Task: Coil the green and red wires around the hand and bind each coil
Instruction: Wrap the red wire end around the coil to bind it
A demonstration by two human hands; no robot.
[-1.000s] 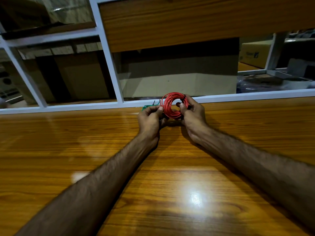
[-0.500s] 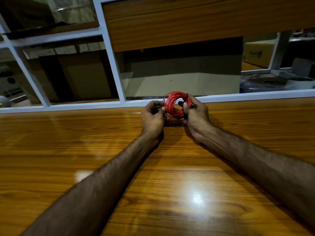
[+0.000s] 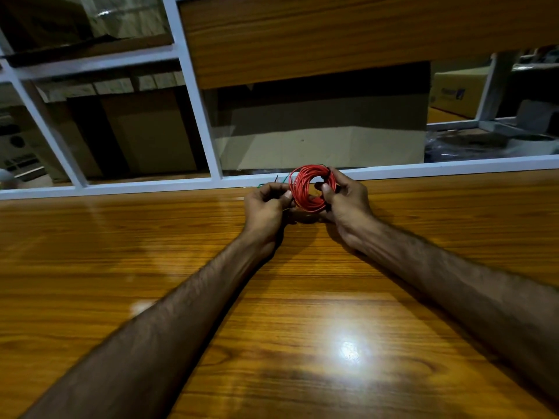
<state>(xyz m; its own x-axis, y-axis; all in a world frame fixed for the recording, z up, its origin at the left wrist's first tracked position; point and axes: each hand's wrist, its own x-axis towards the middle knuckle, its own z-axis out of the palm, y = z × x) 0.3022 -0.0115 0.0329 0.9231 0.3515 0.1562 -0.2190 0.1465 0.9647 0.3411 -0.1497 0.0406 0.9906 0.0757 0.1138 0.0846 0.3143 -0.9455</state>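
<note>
I see red coil [image 3: 311,189] upright, gripped between right hand [image 3: 344,201] thumb and fingers | left hand [image 3: 266,207] pinches its near edge | risk: slack pinch lets loops spring loose

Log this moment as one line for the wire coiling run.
stage: red coil formed | right hand: grips coil | left hand: pinches coil's left edge | green wire: behind left hand
</note>
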